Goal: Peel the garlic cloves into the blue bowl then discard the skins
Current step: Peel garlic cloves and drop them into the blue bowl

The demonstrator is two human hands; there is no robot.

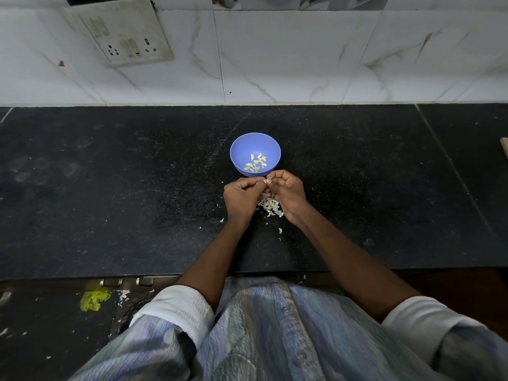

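Observation:
A blue bowl (242,145) stands on the black counter with several peeled garlic cloves (256,163) lying in its bottom. Just in front of the bowl, my left hand (242,195) and my right hand (286,189) meet with curled fingers. Both pinch a small garlic clove (266,181) between their fingertips; most of it is hidden. A heap of white garlic skins (270,207) lies on the counter under and between my hands, partly covered by my right hand.
Loose skin flakes (279,230) are scattered on the black stone counter (123,188) near my wrists. A tiled wall with a switch plate (123,37) rises behind. A pale wooden end (504,149) pokes in at the right edge.

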